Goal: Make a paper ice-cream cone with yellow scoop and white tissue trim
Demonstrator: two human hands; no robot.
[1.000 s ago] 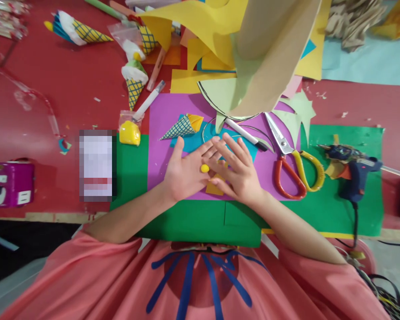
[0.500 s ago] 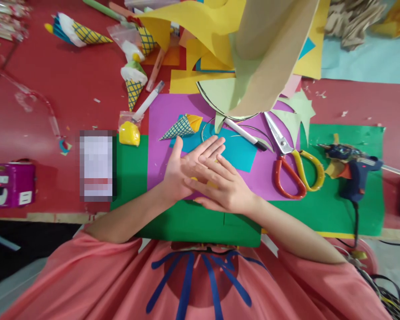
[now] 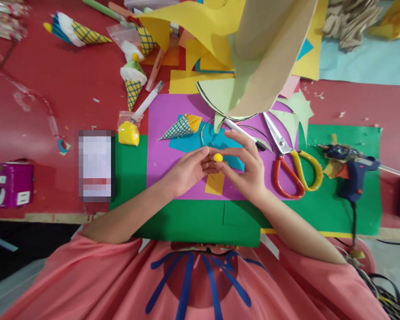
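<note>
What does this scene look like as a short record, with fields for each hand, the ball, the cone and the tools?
Right hand: thumb and forefinger pinch the yellow ball
Left hand: fingers curled close beside the ball; whether they touch it is unclear
Ball: small, round, above the purple sheet
Cone: lying on its side, checked, its open end toward the right
Scissors: red and yellow handles, reaching from purple sheet onto green sheet
Glue gun: on green sheet, right of scissors
</note>
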